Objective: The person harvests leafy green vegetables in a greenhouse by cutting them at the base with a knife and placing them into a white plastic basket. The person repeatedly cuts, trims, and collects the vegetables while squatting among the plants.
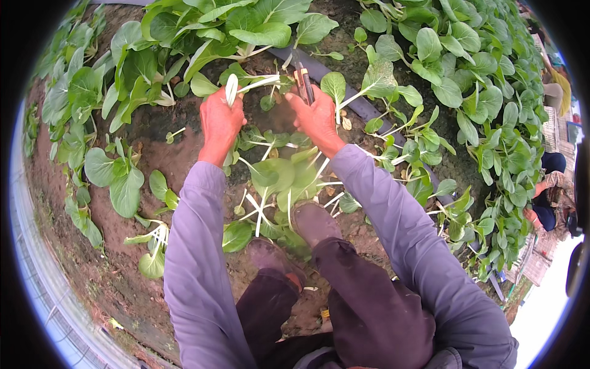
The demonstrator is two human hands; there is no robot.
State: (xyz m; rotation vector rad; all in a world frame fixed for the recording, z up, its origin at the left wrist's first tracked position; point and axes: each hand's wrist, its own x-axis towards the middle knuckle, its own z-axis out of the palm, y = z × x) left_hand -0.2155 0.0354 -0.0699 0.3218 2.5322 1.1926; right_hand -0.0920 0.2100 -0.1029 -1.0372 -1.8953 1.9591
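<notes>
My left hand (218, 123) is closed around pale leaf stalks (232, 90) of a leafy green, probably bok choy. In my right hand (319, 117), a little to the right, is a knife with an orange-and-black handle (303, 83), resembling a snap-off cutter. Its blade points away from me, beside a dark flat hose (360, 108). Beneath both hands, cut leaves with white stalks (260, 207) lie scattered on the soil, some against my shoes (317, 220). Just beyond my left hand stands a large leafy plant (258, 27).
Rooted greens (484, 92) grow densely along the right. Smaller plants (115, 177) stand in bare brown soil (152, 147) at left. A pale translucent sheet wall (41, 295) curves along the left edge. Another person's arm (548, 183) shows at the far right.
</notes>
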